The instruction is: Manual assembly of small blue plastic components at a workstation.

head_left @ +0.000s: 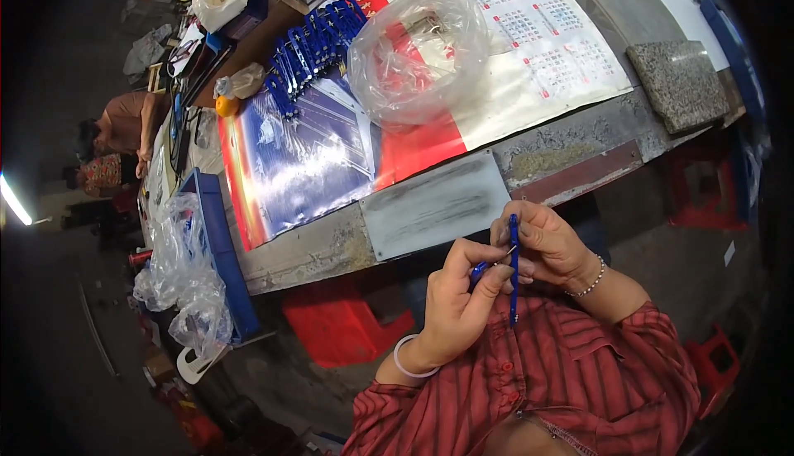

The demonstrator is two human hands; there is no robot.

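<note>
In front of my chest, just off the near table edge, both hands work close together. My right hand (552, 248) pinches a slim blue strip-like piece (514, 286) that hangs upright between the hands. My left hand (460, 299) pinches a small blue part (479, 271) with a thin metal tip reaching toward the strip; their exact kind cannot be made out. A row of similar blue pieces with shiny metal parts (310, 47) lies on the table. Beside it, an open clear plastic bag (376, 71) rests on a calendar sheet.
The calendar sheet (571, 51) and a glossy poster (310, 167) cover much of the table. A grey plate (438, 204) sits at the near edge, a granite slab (678, 84) at right. A blue crate (219, 249) with plastic bags stands left, red stools (335, 324) below. People (124, 125) are far left.
</note>
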